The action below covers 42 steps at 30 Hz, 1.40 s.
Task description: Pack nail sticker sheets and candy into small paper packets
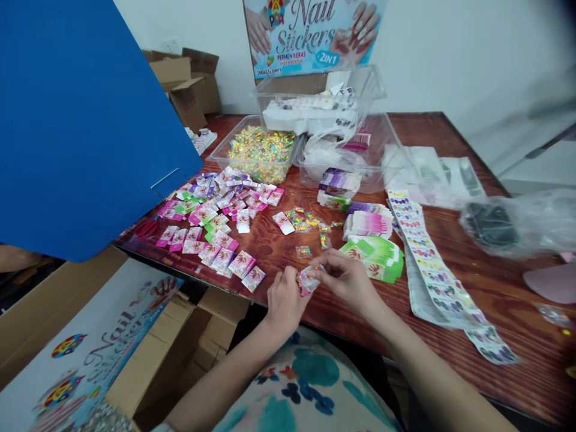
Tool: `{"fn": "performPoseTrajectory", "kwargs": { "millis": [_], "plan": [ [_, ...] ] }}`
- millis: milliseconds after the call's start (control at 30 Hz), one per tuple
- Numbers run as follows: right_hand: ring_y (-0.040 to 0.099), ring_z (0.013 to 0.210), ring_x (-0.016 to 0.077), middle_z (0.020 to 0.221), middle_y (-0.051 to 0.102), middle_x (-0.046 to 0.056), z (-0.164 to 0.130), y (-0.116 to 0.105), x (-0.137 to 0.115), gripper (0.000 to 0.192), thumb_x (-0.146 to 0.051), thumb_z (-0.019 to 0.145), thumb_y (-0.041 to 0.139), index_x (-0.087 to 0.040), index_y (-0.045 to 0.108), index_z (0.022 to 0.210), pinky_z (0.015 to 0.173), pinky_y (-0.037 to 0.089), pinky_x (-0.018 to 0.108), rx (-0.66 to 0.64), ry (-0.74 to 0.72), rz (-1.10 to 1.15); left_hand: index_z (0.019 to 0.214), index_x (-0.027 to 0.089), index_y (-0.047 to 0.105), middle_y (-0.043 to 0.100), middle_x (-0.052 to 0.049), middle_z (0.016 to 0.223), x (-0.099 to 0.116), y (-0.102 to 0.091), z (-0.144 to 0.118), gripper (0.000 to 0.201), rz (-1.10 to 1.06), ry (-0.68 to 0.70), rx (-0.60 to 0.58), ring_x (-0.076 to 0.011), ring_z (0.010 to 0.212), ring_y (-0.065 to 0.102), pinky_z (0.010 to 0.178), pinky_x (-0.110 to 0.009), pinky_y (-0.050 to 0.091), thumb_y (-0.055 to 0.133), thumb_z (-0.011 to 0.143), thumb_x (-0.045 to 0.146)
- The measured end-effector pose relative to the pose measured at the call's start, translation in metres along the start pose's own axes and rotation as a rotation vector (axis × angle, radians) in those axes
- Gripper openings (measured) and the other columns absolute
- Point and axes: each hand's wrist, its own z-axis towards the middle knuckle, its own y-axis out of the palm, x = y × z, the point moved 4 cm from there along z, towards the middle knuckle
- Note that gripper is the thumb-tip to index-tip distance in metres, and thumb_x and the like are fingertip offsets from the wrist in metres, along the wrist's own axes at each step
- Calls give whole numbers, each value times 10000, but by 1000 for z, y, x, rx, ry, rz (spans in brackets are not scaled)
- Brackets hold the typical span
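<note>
Near the table's front edge, my left hand (282, 300) is closed around a small pink printed box (303, 290). My right hand (351, 281) pinches a small clear packet (310, 273) at the top of that box; its contents are mostly hidden by the fingers. Just beyond my hands lie several clear candy packets (303, 251) with colourful pieces inside. A white-and-pink box (283, 222) rests beside them. To the right of my hands are flattened green boxes (375, 258) and a stack of pink ones (369, 224).
Many small boxes (220, 204) cover the left of the table. Behind stand a clear tub of candy packets (261, 150) and another tub (310, 111) with sticker sheets. A sticker strip (427, 264) lies right. A blue panel (90, 120) blocks the left; an open carton (166, 348) stands below.
</note>
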Motion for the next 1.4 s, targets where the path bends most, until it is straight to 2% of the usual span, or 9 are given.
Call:
{"fn": "performPoseTrajectory", "kwargs": {
  "millis": [133, 367, 567, 733, 1000, 1133, 1233, 1300, 1400],
  "plan": [
    [551, 601, 155, 728, 616, 28, -2, 3, 3, 249, -433, 836, 663, -200, 699, 913, 554, 440, 282, 37, 28, -12, 941, 221, 420, 645, -53, 844, 0, 0, 0, 318, -56, -18, 8, -264, 832, 663, 661, -321, 495, 662, 786, 356],
    [627, 753, 184, 854, 632, 64, -7, 6, -9, 157, -308, 884, 613, -225, 743, 916, 647, 513, 295, 53, -175, -180, 1000, 218, 400, 661, -64, 891, 6, -1, -2, 331, -186, -80, 14, -256, 857, 674, 700, -329, 502, 622, 755, 212],
    [660, 862, 197, 937, 668, 68, -13, 14, -12, 235, -207, 932, 509, -259, 716, 1031, 769, 544, 325, 53, -255, -277, 1024, 211, 408, 676, -71, 879, 2, -1, -5, 316, -123, -6, 54, -270, 841, 683, 668, -333, 504, 618, 793, 258],
    [660, 778, 196, 809, 703, 13, -11, 13, -14, 173, -189, 891, 577, -274, 701, 978, 1028, 399, 502, 81, -272, -307, 1017, 214, 417, 679, -56, 881, 1, -2, -7, 328, -102, 47, 108, -252, 824, 686, 662, -315, 507, 647, 786, 251],
    [612, 834, 188, 872, 694, 17, -14, 16, -23, 439, -70, 889, 474, -289, 577, 1255, 1075, 321, 544, -62, -408, -325, 1036, 205, 419, 685, -67, 900, -6, -1, -1, 310, -186, 22, 140, -249, 813, 696, 639, -311, 511, 625, 817, 281],
    [619, 848, 191, 910, 706, 18, -12, 8, -20, 355, -180, 902, 565, -304, 590, 1234, 1044, 369, 514, 44, -323, -164, 1097, 217, 425, 686, -46, 930, -2, -7, -1, 358, -313, 19, 166, -231, 827, 697, 669, -314, 525, 623, 807, 286],
    [609, 880, 214, 968, 680, 49, -11, 4, -13, 403, -308, 847, 668, -285, 594, 1242, 903, 478, 428, 181, -138, -12, 1127, 224, 431, 684, -29, 950, 1, -11, -1, 401, -418, -2, 192, -197, 826, 693, 699, -299, 537, 631, 781, 254],
    [610, 858, 208, 976, 657, 56, -12, 9, -7, 472, -381, 816, 693, -276, 575, 1262, 808, 514, 376, 165, 30, 182, 1138, 217, 438, 680, -35, 976, 3, -13, -2, 412, -487, 36, 226, -181, 842, 687, 722, -290, 543, 625, 770, 228],
    [626, 864, 196, 1020, 659, 58, -14, 24, 2, 475, -444, 810, 678, -268, 575, 1239, 762, 531, 334, 5, 298, 552, 1166, 202, 441, 666, -65, 1044, 6, -13, -4, 428, -552, 147, 275, -176, 903, 676, 767, -291, 547, 617, 776, 227]
  ]
}}
